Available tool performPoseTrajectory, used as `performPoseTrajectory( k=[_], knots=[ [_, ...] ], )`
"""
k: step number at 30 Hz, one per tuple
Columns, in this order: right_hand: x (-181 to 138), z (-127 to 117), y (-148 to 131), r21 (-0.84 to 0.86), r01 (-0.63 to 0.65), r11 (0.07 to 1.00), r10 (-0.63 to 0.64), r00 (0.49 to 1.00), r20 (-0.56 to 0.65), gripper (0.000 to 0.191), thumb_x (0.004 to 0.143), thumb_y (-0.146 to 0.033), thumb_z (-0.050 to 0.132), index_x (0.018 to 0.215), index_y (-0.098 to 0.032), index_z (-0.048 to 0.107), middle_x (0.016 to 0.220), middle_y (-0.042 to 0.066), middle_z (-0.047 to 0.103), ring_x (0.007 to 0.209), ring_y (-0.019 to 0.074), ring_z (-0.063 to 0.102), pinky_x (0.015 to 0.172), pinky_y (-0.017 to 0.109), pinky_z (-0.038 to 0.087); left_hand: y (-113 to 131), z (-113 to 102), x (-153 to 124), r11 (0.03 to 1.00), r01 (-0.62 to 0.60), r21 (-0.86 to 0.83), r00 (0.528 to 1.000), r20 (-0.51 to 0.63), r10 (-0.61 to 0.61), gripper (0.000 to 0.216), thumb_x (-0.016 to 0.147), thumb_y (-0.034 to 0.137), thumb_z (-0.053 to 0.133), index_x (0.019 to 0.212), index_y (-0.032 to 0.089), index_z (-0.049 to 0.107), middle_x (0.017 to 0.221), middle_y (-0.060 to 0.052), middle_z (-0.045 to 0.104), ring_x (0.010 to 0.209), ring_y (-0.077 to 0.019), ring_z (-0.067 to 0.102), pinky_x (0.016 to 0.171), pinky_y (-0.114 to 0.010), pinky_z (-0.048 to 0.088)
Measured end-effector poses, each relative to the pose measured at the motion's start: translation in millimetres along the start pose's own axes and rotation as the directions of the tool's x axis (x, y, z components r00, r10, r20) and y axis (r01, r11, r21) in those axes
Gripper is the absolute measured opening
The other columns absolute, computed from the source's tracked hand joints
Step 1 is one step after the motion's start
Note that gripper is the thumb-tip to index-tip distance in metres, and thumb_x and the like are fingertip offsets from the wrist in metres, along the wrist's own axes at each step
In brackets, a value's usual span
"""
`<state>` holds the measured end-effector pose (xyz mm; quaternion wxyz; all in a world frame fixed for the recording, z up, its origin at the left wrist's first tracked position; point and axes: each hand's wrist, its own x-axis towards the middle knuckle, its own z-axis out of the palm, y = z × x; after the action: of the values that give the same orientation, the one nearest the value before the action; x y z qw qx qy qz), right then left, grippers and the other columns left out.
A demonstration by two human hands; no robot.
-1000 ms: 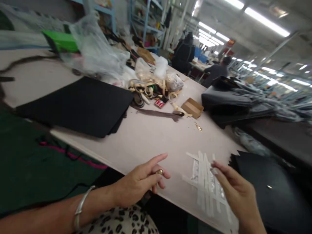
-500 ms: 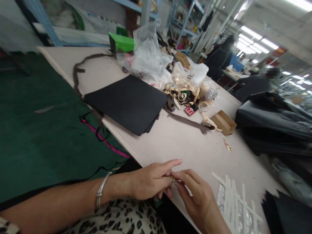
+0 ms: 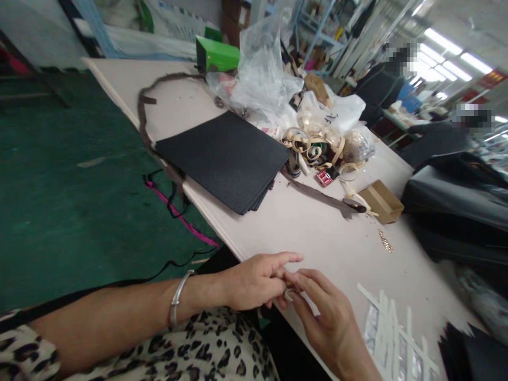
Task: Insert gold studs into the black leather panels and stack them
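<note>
My left hand rests at the near edge of the pale table, forefinger stretched out and the other fingers curled. My right hand meets it fingertip to fingertip, pinching a small pale piece that I cannot make out. A silver bangle sits on my left wrist. White strips on clear film lie just right of my right hand.
A stack of black sheets lies mid-table beside a dark strap, a small cardboard box, tan loops, plastic bags and a green box. Black bags lie at right. Green floor is at left. People sit far behind.
My right hand left the white strips and came over to my left hand's fingertips, where both now pinch together. The view swung left.
</note>
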<state>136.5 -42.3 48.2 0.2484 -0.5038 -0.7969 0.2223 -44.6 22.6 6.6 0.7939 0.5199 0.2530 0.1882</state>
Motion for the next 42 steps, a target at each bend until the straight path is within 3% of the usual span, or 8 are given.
performPoseTrajectory(
  k=[5,16,27,33,42],
  knots=[
    [-4,0,6,-0.009,0.019,1.000,-0.019,0.999,-0.030,0.024,0.096,-0.007,0.052,0.111,-0.023,0.062,0.102,0.005,0.064,0.093,0.0151,0.064,0.081,0.025,0.051,3,2,1,1.000,0.023,0.008,0.999,0.041,-0.024,0.080,0.074,0.008,0.047,0.152,0.022,0.035,0.096,-0.005,0.071,0.074,-0.0158,0.067,0.054,-0.020,0.049],
    [-9,0,17,0.340,-0.110,0.934,0.116,0.993,0.004,0.017,0.093,-0.014,0.064,0.102,-0.028,0.070,0.096,-0.001,0.067,0.091,0.0126,0.065,0.081,0.024,0.050,0,8,3,0.995,0.095,-0.002,0.995,0.011,-0.095,0.069,0.079,0.011,0.052,0.146,0.021,0.044,0.081,-0.001,0.071,0.074,-0.0175,0.072,0.067,-0.027,0.055],
    [-7,1,23,0.548,-0.216,0.808,0.210,0.975,0.075,0.021,0.091,-0.019,0.069,0.100,-0.036,0.076,0.095,-0.002,0.071,0.087,0.0131,0.068,0.079,0.025,0.052,-8,8,5,0.992,0.093,-0.081,0.996,0.019,-0.092,0.069,0.083,0.012,0.052,0.150,0.015,0.039,0.079,0.000,0.070,0.071,-0.0129,0.069,0.073,-0.026,0.057],
    [-6,3,25,0.556,-0.208,0.805,0.209,0.976,0.062,0.020,0.090,-0.020,0.071,0.100,-0.037,0.076,0.094,-0.003,0.072,0.086,0.0120,0.067,0.077,0.023,0.053,-10,9,6,0.994,0.092,-0.051,0.996,0.012,-0.091,0.066,0.083,0.012,0.052,0.149,0.016,0.042,0.081,-0.001,0.070,0.079,-0.0166,0.070,0.077,-0.030,0.058],
    [-9,0,18,0.351,-0.115,0.929,0.124,0.992,-0.002,0.021,0.094,-0.014,0.063,0.107,-0.027,0.072,0.100,0.002,0.070,0.089,0.0133,0.068,0.076,0.023,0.056,-11,17,6,0.991,0.070,-0.112,0.995,-0.068,-0.078,0.064,0.077,0.009,0.054,0.140,0.017,0.054,0.084,0.000,0.072,0.075,-0.0144,0.069,0.082,-0.032,0.058]
  ],
)
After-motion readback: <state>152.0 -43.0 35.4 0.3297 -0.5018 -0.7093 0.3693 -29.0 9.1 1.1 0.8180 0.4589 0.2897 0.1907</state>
